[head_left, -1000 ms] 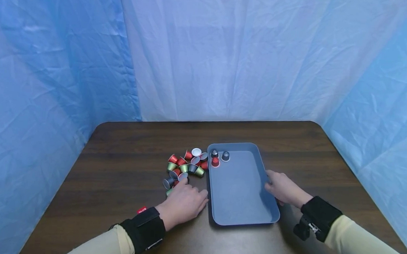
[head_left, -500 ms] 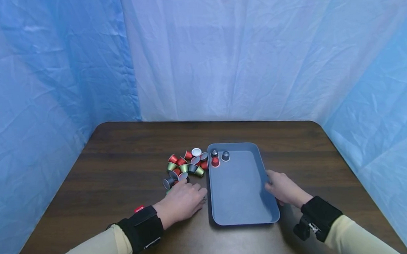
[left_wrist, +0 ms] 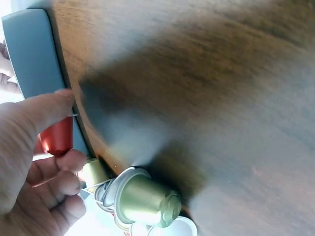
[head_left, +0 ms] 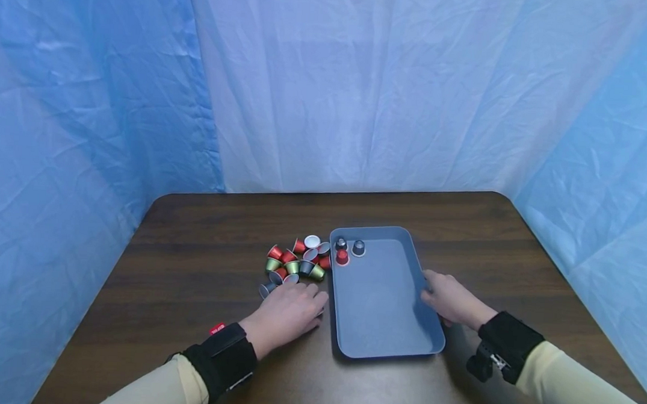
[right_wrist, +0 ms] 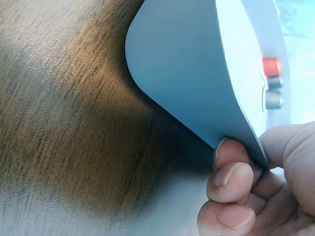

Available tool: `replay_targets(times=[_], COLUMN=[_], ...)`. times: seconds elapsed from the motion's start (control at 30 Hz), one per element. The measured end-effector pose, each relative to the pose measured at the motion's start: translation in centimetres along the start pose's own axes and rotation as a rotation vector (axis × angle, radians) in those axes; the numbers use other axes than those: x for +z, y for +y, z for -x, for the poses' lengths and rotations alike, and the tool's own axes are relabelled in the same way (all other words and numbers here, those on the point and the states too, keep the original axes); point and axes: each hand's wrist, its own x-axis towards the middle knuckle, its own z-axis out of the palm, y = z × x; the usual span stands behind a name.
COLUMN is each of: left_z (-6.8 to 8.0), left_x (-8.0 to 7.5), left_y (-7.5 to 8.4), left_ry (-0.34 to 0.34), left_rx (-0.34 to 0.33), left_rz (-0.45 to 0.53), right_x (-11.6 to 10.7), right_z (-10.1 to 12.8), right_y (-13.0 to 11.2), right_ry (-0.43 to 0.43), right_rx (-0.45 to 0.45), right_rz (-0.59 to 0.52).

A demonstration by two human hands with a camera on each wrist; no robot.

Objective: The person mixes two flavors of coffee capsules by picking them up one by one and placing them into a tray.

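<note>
My left hand (head_left: 286, 316) is at the near end of a pile of coffee capsules. In the left wrist view, its thumb and a finger pinch a red coffee capsule (left_wrist: 58, 136). Below those fingers in that view lies a green capsule (left_wrist: 147, 199) among others. With thumb on the inside and fingers outside, my right hand (head_left: 452, 299) grips the right wall of a blue-grey tray (head_left: 386, 313). A red capsule (head_left: 342, 257) and two dark ones, including a grey capsule (head_left: 359, 248), stand in the tray's far left corner. My left hand hides part of the pile.
Several red, green and grey capsules, among them another green capsule (head_left: 292, 267), lie loose against the tray's left side. A white-lidded capsule (head_left: 312, 242) sits at the pile's far end. Blue curtains (head_left: 371, 107) surround the dark wooden table (head_left: 219, 233).
My left hand has shifted slightly left and its fingers have drawn closer together, covering more of the pile's near end. My right hand and the tray have stayed put.
</note>
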Motion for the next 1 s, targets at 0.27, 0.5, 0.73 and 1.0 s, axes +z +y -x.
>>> replay_targets(times=[0.27,0.5,0.73,1.0], left_z=[-0.1,-0.3,-0.5,-0.8], left_x=[-0.3,-0.7,-1.0,-1.6], left_y=[-0.2,-0.4,-0.4,-0.5], left_ry=[0.006,0.021,0.018,0.067], left_rx=[0.005,0.019,0.014,0.067], left_rz=[0.025,0.073,0.135,0.154], right_x=[0.0,0.0,-0.1,-0.1], right_z=[-0.1,-0.1,-0.3,-0.2], right_y=[0.0,0.0,0.0,0.1], right_ry=[-0.003,-0.006,-0.008,-0.006], right_rx=[0.008,0.019,0.025,0.009], right_rz=[-0.008,-0.003,0.007,-0.007])
